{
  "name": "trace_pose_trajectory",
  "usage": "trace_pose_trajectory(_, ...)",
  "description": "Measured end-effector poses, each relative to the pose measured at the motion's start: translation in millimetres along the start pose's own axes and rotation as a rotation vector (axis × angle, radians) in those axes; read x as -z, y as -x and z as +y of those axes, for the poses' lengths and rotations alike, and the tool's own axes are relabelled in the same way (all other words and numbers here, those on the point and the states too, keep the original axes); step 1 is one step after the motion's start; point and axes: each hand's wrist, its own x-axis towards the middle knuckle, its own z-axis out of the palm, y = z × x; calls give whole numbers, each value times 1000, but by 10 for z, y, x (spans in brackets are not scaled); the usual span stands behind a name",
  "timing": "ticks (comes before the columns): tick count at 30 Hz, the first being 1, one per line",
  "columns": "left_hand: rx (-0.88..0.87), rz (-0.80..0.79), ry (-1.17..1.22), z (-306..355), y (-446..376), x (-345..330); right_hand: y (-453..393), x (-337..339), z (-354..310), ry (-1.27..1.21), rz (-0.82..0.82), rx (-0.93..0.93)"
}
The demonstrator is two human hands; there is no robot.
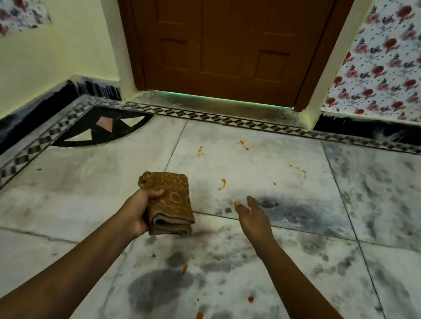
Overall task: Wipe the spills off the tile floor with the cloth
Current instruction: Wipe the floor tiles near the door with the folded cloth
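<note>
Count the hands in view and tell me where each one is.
2. The left hand grips the folded cloth above the floor; the right hand hangs open beside it, empty.

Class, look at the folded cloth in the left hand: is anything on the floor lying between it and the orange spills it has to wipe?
Nothing visible does. The cloth is held in the left hand above bare tile floor, and the spills lie open.
</note>
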Motion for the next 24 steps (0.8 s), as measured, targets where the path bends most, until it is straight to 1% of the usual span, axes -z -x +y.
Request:
trace_pose_trajectory(5, -34, 41, -86, 336, -406, -96, -351, -13, 39, 289, 43, 99)
trace_pose_trajectory(7, -97, 96, -133, 406, -636, -179, -525, -30, 128, 364, 46, 117)
trace_pose_trajectory(9, -220, 159, -193, 468, -897, -256, -710, -36, 254, 450, 47, 140)
trace_pose_trajectory(10, -290, 195, -247, 491, -1075, -301, -858, -36, 338, 501, 50, 157)
trace_pose_trajectory(12, -428, 292, -449, 541, -1420, -376, -1136, -40, 515, 600, 86, 189)
trace_pose_trajectory(15, -587, 472, -714, 638, -1874, -489, -1536, -69, 769, 662, 145, 215)
trace_pose_trajectory(17, -624, 613, -877, 745, -2170, -568, -1769, -108, 911, 684, 163, 249)
trace_pose_trajectory(19, -610, 694, -1006, 859, -2406, -659, -1910, -154, 1025, 733, 149, 275)
trace_pose_trajectory(20, -593, 683, -1079, 883, -2569, -703, -1974, -180, 1089, 779, 138, 278)
trace_pose_trajectory(21, -585, 633, -1150, 889, -2702, -746, -2009, -196, 1131, 827, 149, 290)
trace_pose_trajectory(22, -575, 533, -1205, 867, -2844, -787, -2046, -219, 1169, 859, 173, 309)
trace_pose_trajectory(24, -561, 286, -1216, 775, -3006, -864, -2035, -233, 1172, 868, 214, 329)
